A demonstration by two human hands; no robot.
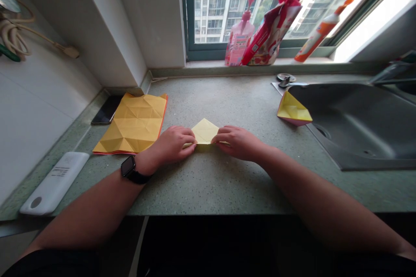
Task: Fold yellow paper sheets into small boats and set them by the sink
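A small folded yellow paper (204, 131) lies on the green speckled countertop (214, 177), its point facing away from me. My left hand (173, 145), with a black watch on the wrist, has its fingers curled and pressed on the paper's left edge. My right hand (237, 140) pinches the paper's right edge with curled fingers. Both hands hold the paper flat against the counter.
A stack of creased yellow-orange paper sheets (134, 123) lies to the left, beside a dark phone (105, 110) and a white remote-like device (53, 184). A finished yellow folded paper shape (293, 110) sits at the edge of the steel sink (357, 125). Bottles and a red pouch (271, 30) stand on the windowsill.
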